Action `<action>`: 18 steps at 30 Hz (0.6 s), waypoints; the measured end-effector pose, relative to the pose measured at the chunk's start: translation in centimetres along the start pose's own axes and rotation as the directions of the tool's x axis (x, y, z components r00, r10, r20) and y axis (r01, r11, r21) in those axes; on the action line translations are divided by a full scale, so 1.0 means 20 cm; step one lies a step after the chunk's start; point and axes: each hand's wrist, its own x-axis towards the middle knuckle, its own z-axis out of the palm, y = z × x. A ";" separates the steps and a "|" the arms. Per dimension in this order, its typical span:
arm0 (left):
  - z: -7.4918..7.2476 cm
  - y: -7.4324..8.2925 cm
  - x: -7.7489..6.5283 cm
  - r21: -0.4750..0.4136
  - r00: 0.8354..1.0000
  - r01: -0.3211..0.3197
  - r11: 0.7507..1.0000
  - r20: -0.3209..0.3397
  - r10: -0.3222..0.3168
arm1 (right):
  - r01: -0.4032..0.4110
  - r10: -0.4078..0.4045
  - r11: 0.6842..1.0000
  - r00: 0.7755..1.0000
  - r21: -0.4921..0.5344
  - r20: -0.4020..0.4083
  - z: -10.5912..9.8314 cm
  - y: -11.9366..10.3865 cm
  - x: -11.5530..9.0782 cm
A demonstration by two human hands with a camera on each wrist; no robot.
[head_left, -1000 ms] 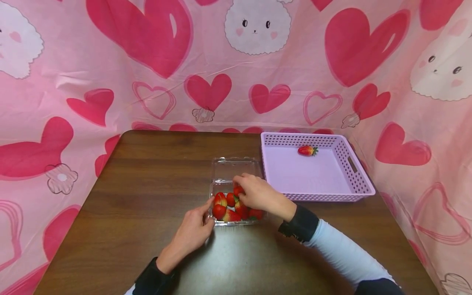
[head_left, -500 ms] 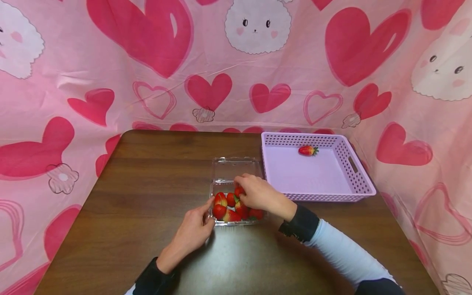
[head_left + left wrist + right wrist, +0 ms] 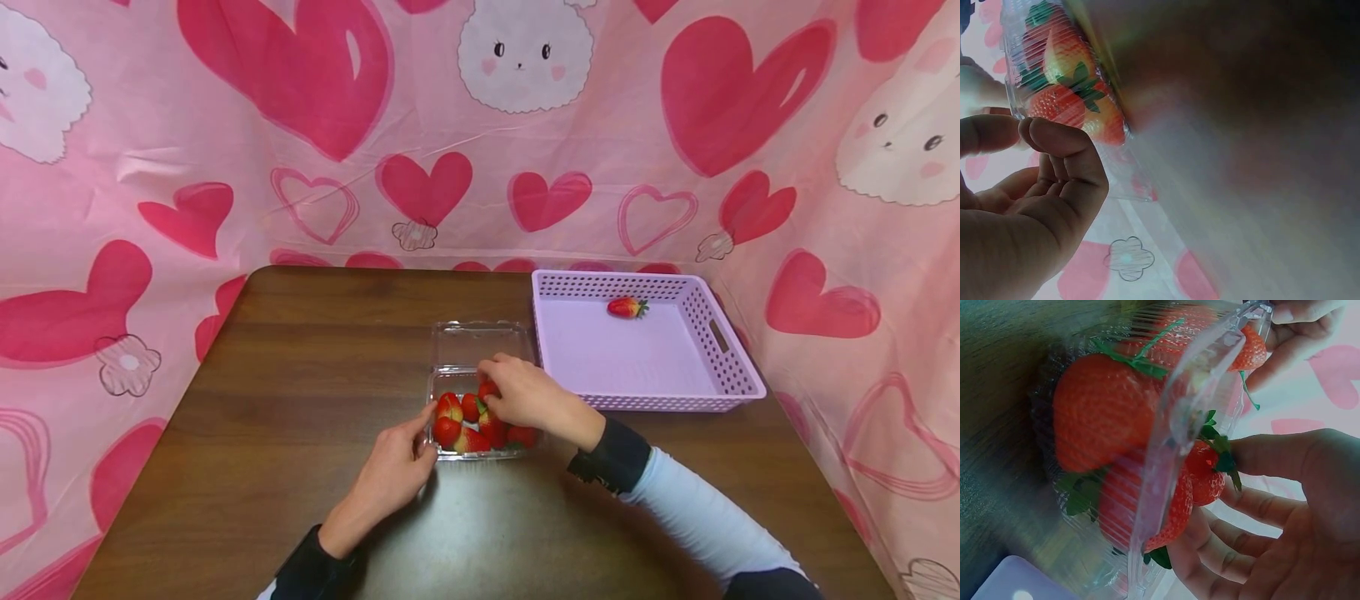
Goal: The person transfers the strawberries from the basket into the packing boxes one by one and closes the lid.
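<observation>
A clear plastic clamshell box (image 3: pixel 477 342) stands mid-table in the head view, lid folded back, with several strawberries (image 3: pixel 447 432) inside. My left hand (image 3: pixel 390 462) pinches the box's left rim between thumb and finger. Over the right part of the box, my right hand (image 3: pixel 528 396) pinches a strawberry (image 3: pixel 1205 475) between thumb and fingers. That strawberry is still at the height of the box rim in the right wrist view, its green leaves near my thumb. Seen from the left wrist, more strawberries (image 3: pixel 1057 105) show through the ribbed wall.
A lilac perforated basket (image 3: pixel 630 402) stands right of the box, close to the lid. One strawberry (image 3: pixel 626 307) lies near its back wall. The brown wooden table (image 3: pixel 322 333) is backed by a pink curtain (image 3: pixel 315 208) with hearts.
</observation>
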 end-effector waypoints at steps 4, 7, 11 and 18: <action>0.00 0.00 0.00 0.000 1.000 0.002 1.000 0.000 -0.002 | 0.008 -0.008 1.000 1.000 0.013 -0.011 0.00 0.01 0.00; 0.00 0.00 0.00 0.001 1.000 0.003 1.000 0.002 -0.003 | 0.021 -0.020 1.000 0.999 0.012 -0.030 -0.01 0.01 0.00; 0.00 0.00 0.00 0.002 1.000 0.010 1.000 0.007 -0.010 | 0.042 -0.042 0.999 0.997 -0.003 -0.060 -0.02 0.02 0.00; 0.00 0.00 0.00 0.005 1.000 0.016 1.000 0.011 -0.016 | 0.052 -0.052 0.999 0.995 -0.001 -0.081 -0.05 0.03 0.00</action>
